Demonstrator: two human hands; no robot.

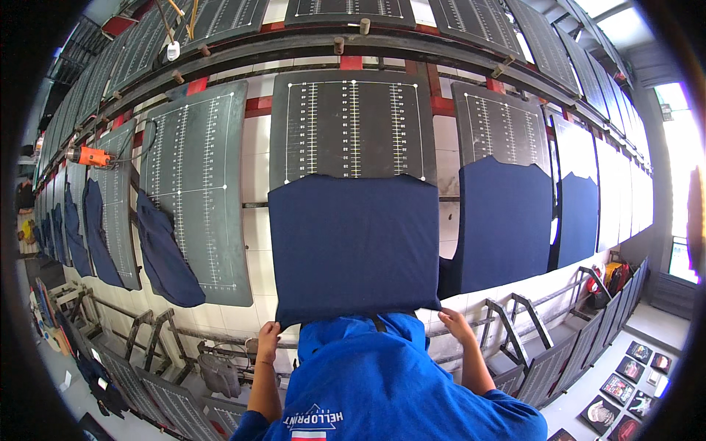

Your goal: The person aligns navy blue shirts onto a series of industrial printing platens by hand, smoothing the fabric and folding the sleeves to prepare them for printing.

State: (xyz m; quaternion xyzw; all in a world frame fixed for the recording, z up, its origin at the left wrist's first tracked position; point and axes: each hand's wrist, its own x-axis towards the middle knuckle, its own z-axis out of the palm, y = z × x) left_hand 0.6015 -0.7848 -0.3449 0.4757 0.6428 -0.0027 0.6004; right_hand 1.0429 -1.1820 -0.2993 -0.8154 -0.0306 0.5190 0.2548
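A navy fabric panel lies over the lower part of a dark grey board marked with white scales, straight in front of me. Its near edge hangs past the board toward my waist. At the near left corner, the fingers of my left hand are closed on the cloth edge. My right hand pinches the near right corner in the same way. The panel looks mostly smooth and flat between them, with its far edge lying across the board's scales.
To the right, more boards carry navy panels. On the left board a bunched navy cloth piece hangs along one side. An orange tool sits farther left. A metal rail runs behind; black frames stand near me.
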